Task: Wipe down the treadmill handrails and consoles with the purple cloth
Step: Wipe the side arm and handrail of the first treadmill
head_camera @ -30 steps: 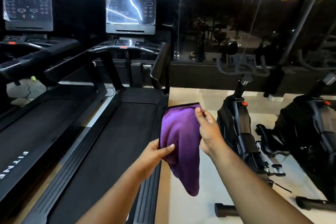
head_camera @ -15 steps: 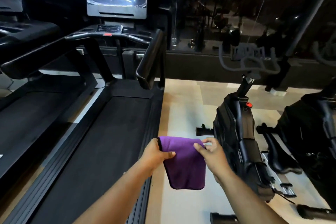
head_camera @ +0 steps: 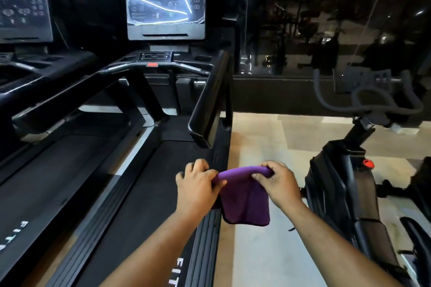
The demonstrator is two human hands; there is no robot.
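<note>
Left hand (head_camera: 197, 187) and right hand (head_camera: 278, 185) pinch folded purple microfibre cloth (head_camera: 245, 202); black treadmill handrail (head_camera: 210, 102) at 11 o'clock, long axis receding, left hand nearer.

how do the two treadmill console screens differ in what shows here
The nearer console screen stands in full view ahead, while the left console screen is cut off by the picture's edge. The nearer one carries bright white streaks of reflected light; the left one looks dim, with no such streaks. The nearer one appears larger, being closer. Both are dark upright panels printed with dials and round buttons, and neither is touched by the purple cloth.
</note>
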